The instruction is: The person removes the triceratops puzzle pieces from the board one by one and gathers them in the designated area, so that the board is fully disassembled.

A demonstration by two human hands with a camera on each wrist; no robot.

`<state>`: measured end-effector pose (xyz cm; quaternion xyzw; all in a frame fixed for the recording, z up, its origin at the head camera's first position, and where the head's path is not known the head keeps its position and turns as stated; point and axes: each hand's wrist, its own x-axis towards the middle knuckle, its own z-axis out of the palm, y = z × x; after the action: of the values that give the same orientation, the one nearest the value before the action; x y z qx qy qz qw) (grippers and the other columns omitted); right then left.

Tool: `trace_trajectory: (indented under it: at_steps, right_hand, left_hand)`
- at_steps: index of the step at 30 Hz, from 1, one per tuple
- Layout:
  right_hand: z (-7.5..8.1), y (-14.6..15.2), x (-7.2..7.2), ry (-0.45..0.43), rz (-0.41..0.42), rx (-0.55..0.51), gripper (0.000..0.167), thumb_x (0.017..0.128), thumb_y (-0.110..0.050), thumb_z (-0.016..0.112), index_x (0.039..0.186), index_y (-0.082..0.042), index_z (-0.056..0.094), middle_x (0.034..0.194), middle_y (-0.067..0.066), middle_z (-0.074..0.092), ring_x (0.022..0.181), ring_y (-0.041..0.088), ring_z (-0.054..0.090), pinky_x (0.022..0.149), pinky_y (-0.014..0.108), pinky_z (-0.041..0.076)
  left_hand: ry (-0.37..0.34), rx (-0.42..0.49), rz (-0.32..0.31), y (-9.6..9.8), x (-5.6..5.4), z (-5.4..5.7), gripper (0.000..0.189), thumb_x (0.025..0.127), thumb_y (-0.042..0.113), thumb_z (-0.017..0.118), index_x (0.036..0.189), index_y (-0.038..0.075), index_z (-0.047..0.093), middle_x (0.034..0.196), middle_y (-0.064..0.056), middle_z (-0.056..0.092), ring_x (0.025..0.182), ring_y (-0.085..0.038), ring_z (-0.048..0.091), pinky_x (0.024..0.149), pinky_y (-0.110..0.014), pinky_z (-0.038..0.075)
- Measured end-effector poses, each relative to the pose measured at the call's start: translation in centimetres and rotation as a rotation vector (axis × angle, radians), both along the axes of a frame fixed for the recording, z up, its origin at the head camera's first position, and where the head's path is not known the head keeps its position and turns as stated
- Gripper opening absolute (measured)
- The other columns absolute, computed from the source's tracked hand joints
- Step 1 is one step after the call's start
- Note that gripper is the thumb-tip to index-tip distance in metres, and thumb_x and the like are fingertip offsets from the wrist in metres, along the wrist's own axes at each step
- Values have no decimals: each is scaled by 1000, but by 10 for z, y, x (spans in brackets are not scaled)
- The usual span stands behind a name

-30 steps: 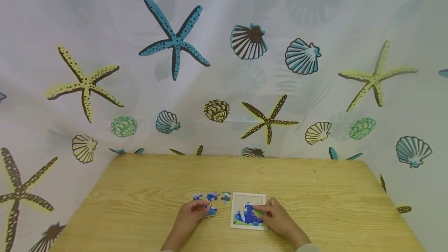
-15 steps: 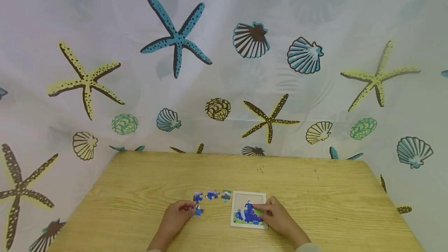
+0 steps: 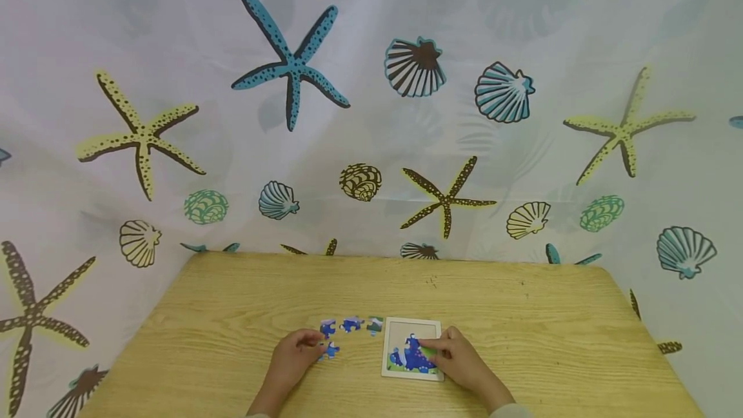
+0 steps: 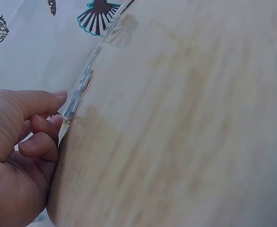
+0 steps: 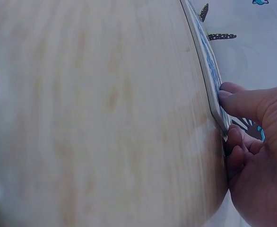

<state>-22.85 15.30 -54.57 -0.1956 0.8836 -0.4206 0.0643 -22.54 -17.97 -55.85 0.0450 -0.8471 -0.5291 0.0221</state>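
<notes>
On the table lies a square jigsaw tray (image 3: 413, 321) with a pale rim, partly filled with a blue dinosaur picture. My right hand (image 3: 461, 360) grips its right edge, index finger and thumb reaching over the picture; in the right wrist view the other fingers curl by the tray's side (image 5: 209, 71). Left of the tray, my left hand (image 3: 295, 357) pinches a blue jigsaw piece (image 3: 331, 350) by its left end, low over the table. Its fingertips cover part of that piece. In the left wrist view the left hand (image 4: 25, 142) shows its lower fingers curled.
Behind the pinched piece, loose jigsaw pieces stand in a row: a blue one (image 3: 327, 327), another blue one (image 3: 351, 324) and a greenish grey one (image 3: 374, 324) beside the tray. The wooden table (image 3: 522, 315) ends at a seashell-printed curtain (image 3: 360, 115) behind and at the sides.
My left hand has moved left along the table with the blue jigsaw piece, away from the tray, then almost stopped. The right hand and the tray have stayed in place.
</notes>
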Motion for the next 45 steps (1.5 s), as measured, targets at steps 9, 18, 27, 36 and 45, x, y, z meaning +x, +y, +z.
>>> trace_trajectory:
  at_steps: [9,18,27,36,45]
  right_hand:
    - [0,0,-1,-2,-4,-2,31,89,-7,64,120,-8,66,80,0,36,66,9,35,55,19,31]
    - [-3,2,-1,2,0,-5,30,89,-6,63,119,-8,66,80,0,35,65,8,35,55,19,32]
    - [-3,2,-1,6,8,-12,30,89,-8,64,119,-8,67,80,0,36,66,8,35,55,19,31]
    - [-4,1,-1,18,0,-3,29,89,-8,64,117,-9,68,80,0,36,66,8,35,56,19,32]
    - [-4,3,-2,33,-5,-7,29,88,-6,64,117,-9,68,79,-1,35,64,7,33,56,19,30]
  left_hand:
    - [-10,91,2,-1,-1,0,22,81,11,74,99,0,68,84,-4,62,76,-13,54,64,-22,46]
    - [-68,234,-82,13,4,8,30,83,12,72,107,-3,65,89,-6,62,81,-14,57,68,-22,49]
    - [-83,267,-282,50,6,16,33,85,9,69,112,-8,62,87,-3,57,78,-12,52,64,-18,45]
    - [-45,214,-407,84,0,10,29,88,14,67,111,-3,65,88,-2,58,76,-11,52,65,-20,45]
    - [-63,161,-466,112,-13,11,26,87,16,69,109,3,66,81,-1,58,67,-12,49,58,-23,43]
